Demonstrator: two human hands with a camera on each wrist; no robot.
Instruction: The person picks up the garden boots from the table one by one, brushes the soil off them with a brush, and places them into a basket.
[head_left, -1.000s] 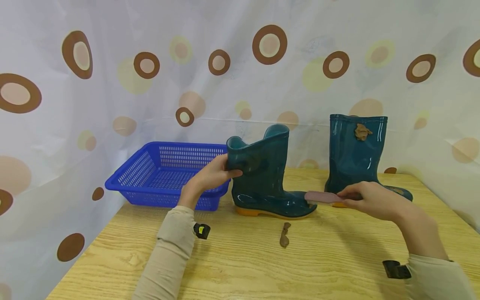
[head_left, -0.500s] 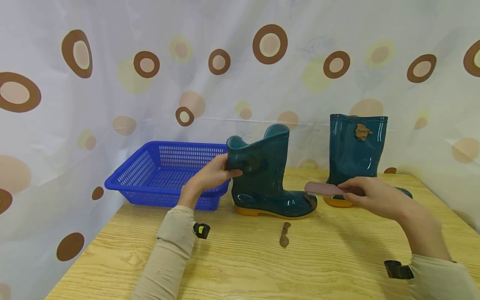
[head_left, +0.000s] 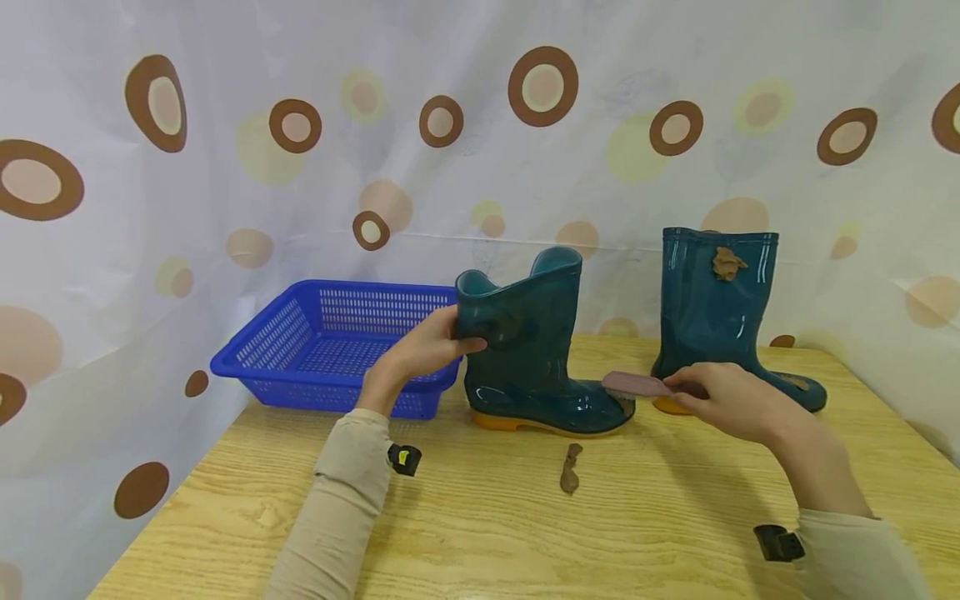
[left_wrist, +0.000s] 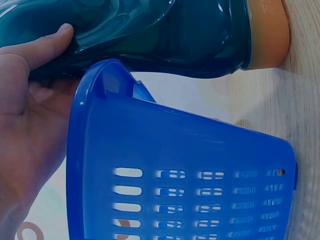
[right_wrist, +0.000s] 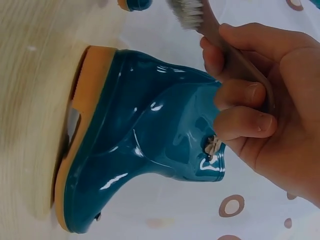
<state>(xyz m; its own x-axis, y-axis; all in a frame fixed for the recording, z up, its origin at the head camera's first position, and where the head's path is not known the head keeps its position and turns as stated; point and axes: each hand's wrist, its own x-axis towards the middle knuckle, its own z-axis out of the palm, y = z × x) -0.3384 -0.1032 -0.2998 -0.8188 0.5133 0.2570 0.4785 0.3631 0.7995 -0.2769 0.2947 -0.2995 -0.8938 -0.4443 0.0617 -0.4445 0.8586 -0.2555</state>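
In the head view a dark green rubber boot point(head_left: 521, 350) with an orange sole stands upright on the table. My left hand point(head_left: 423, 346) grips the back of its shaft near the top; the left wrist view shows the thumb point(left_wrist: 47, 47) lying across the rubber. A pinkish scrub brush point(head_left: 633, 384) is in my right hand point(head_left: 731, 400), its handle held in curled fingers. Its pale bristles point(right_wrist: 187, 12) face down, right at the boot's toe, where a brown mud-like smear point(head_left: 624, 406) shows.
A second green boot point(head_left: 716, 308) stands behind my right hand, with a brown clump point(head_left: 727, 263) on its shaft and another patch on its toe. A blue plastic basket point(head_left: 300, 383) sits at the left. Brown bits point(head_left: 570, 469) lie on the wooden table point(head_left: 480, 533).
The brush rose off the toe, then came left and slightly down over it again with my right hand. My left hand keeps its grip on the boot, which stays in place.
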